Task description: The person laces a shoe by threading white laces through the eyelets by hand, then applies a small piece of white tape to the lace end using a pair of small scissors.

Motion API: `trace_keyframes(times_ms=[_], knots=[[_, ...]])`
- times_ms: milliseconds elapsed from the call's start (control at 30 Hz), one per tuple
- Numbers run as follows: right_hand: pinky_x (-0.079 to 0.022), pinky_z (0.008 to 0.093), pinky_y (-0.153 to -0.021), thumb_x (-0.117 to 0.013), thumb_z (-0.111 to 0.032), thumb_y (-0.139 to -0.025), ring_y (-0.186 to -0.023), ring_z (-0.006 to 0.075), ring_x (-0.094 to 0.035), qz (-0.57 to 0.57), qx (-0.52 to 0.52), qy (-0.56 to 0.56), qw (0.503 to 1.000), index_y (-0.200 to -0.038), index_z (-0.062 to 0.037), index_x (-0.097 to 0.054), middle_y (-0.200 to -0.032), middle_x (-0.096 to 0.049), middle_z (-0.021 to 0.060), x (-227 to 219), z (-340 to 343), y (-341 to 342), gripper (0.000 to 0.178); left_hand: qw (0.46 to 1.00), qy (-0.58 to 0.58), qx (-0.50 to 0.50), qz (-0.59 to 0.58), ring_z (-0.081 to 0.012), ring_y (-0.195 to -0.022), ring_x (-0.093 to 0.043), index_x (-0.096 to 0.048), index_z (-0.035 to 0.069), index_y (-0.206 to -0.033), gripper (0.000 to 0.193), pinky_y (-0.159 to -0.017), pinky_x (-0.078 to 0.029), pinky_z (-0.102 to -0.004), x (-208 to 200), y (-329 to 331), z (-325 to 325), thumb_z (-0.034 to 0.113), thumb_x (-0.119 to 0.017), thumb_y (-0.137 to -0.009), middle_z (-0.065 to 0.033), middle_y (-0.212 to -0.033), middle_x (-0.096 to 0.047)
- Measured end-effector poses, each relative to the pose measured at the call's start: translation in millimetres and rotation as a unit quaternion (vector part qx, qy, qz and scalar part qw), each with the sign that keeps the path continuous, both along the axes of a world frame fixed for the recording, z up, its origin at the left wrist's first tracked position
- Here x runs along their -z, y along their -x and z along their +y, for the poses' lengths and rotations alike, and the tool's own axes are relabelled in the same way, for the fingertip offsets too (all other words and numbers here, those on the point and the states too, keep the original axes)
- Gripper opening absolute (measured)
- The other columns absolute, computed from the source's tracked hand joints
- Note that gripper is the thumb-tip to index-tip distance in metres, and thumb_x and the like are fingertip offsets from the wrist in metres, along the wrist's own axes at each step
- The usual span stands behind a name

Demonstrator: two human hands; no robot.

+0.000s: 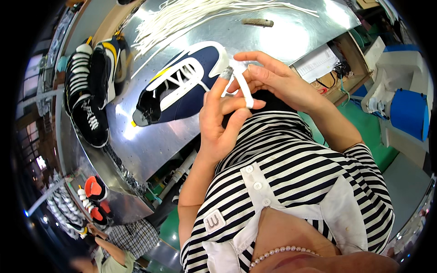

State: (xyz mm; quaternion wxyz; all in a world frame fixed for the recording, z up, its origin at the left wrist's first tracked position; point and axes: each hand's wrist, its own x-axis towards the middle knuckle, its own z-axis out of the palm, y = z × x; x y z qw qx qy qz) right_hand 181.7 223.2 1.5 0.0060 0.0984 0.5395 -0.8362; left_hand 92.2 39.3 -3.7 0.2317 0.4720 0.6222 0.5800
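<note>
A white shoelace point(245, 87) is looped between my two hands, just off the near edge of the metal table. My left hand point(217, 120) pinches it near thumb and fingers; grey-white wrapping covers one raised fingertip. My right hand point(280, 84) is curled around the upper part of the lace, its index finger reaching over the top. Just left of the hands, a navy and white shoe point(182, 88) lies on the table, toe toward my hands. White lacing crosses its opening. Parts of the lace are hidden behind my fingers.
A heap of white laces point(182, 20) spreads over the far side of the metal table point(150, 152). Beyond it lies a small brownish bar point(257, 22). Black laced shoes point(88, 118) stand at the left. An open drawer point(348, 75) holds papers at right. Another person point(111, 250) is at lower left.
</note>
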Motion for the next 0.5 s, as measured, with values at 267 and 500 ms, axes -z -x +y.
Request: trace_keyframes(times_ms=[267, 500], knots=[[-0.05, 0.0372, -0.094, -0.053, -0.023, -0.1, -0.104, 0.0244, -0.064, 0.069, 0.09, 0.21, 0.971, -0.136, 0.0002, -0.043, -0.117, -0.063, 0.0184, 19, 4, -26, 0.044, 0.978, -0.013, -0.03, -0.208, -0.0209, -0.122, -0.048, -0.022, -0.003, -0.148, 0.07, -0.11, -0.027, -0.0379, 3, -10, 15, 0.023, -0.058, -0.093, -0.0168, -0.118, -0.066], [-0.053, 0.0291, -0.078, -0.057, -0.02, -0.097, -0.088, 0.0131, -0.064, -0.101, 0.185, -0.209, 0.955, -0.11, -0.0043, -0.065, -0.095, -0.069, 0.0073, 54, 88, -96, 0.022, 0.961, -0.045, 0.008, -0.272, -0.0342, -0.127, -0.05, -0.02, -0.003, -0.149, 0.077, -0.115, -0.021, -0.0481, -1, -5, 29, 0.033, -0.06, -0.093, -0.0204, -0.117, -0.065]])
